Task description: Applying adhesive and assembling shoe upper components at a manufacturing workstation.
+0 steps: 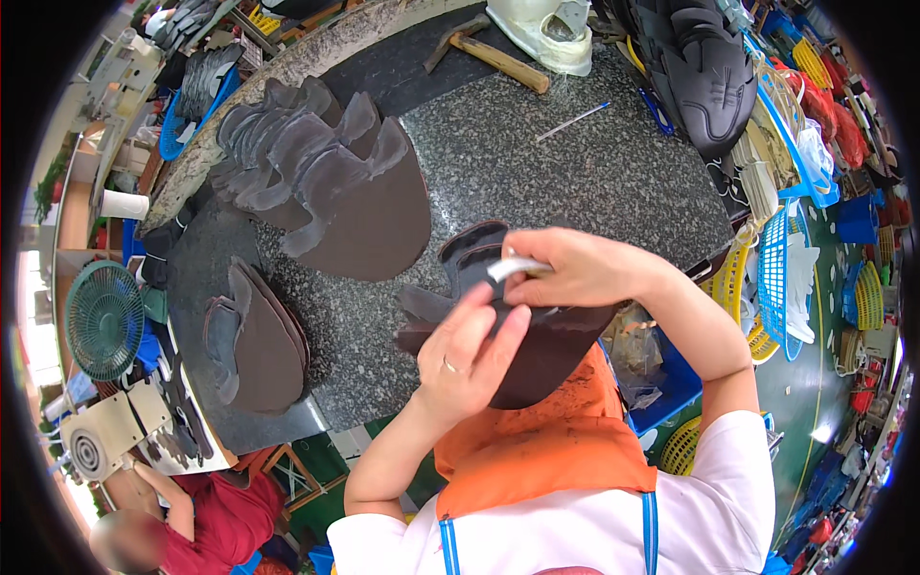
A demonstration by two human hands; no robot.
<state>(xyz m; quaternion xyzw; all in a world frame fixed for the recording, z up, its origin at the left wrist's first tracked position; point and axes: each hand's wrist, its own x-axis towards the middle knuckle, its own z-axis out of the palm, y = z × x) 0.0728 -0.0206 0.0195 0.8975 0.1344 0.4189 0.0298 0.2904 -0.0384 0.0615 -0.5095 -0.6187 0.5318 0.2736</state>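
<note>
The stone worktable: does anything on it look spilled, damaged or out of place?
I see no clear spill or damage. The larger pile of dark shoe-upper pieces looks askew: its layers fan out unevenly, while the smaller stack at lower left looks tighter. This may be deliberate. The slim pen lies loose on bare stone.

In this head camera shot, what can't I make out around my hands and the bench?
Head view:
White object: exact shape; blurred, partly covered by the right hand.
Dark piece: the part beneath the left hand, which hides it.
White container: its top, cut off by the upper edge.
</note>
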